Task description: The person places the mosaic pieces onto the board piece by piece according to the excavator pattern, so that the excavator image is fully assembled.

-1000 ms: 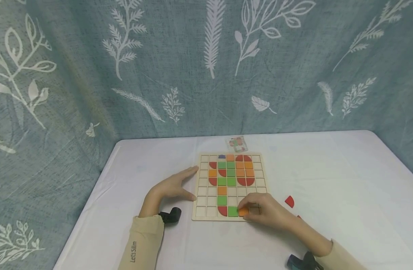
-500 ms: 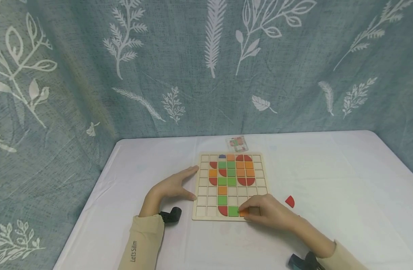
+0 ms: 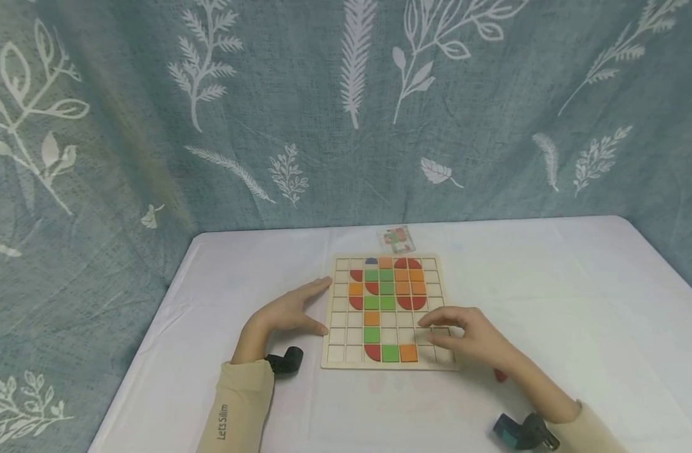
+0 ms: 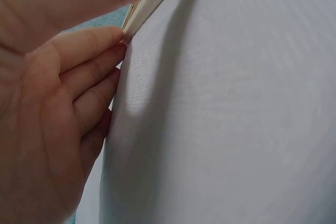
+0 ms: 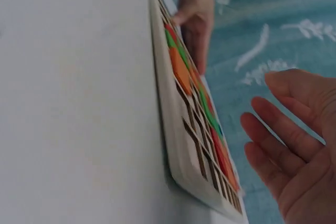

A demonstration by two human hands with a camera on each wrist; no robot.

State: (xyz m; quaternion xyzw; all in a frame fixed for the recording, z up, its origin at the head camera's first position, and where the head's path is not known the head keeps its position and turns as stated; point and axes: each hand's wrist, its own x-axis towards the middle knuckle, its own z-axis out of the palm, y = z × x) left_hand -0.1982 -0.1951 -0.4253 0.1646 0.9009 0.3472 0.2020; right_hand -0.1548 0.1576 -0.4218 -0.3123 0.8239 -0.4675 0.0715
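A pale wooden grid board lies on the table, with green and orange square tiles and red quarter-round tiles in part of its cells. My left hand rests at the board's left side; in the left wrist view its fingertips meet the board's edge. Over the lower right cells hovers my right hand, fingers apart and holding nothing. Just left of it, an orange square tile sits in the bottom row beside a green tile and a red quarter-round tile.
Behind the board lies a small patterned card. A loose red piece shows partly from under my right forearm. A white cloth covers the table, and a blue-green leaf-print curtain hangs behind it.
My right hand has let go of the orange square tile and moved up and right, and the tile stays in the bottom row. The left hand keeps its place.
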